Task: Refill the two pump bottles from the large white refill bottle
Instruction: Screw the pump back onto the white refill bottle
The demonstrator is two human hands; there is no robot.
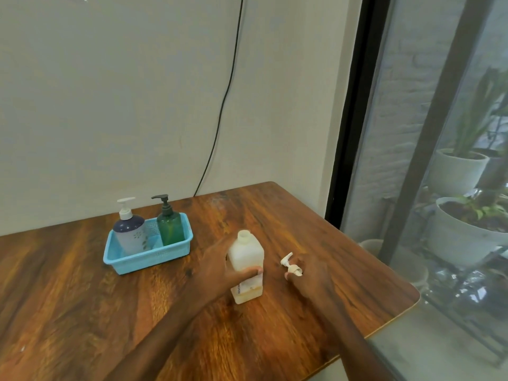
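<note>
The square translucent white plastic refill bottle (246, 254), uncapped, with yellowish liquid low inside, is clasped upright on the wooden surface (110, 312) by the left hand (220, 268) fingers (251, 271). Just beside it, a white pump head (288, 262) is pinched by the right hand (312, 274) fingers (296, 270).

1. Soft, flat daylight, a touch dim, comes from the window (428, 149) on the right.
2. The desk (82, 292) carries a mild sheen and faint shadows.
3. The left hand (220, 268) and right hand (310, 273) are slightly smeared, and straight edges lean, wide-angle.
</note>
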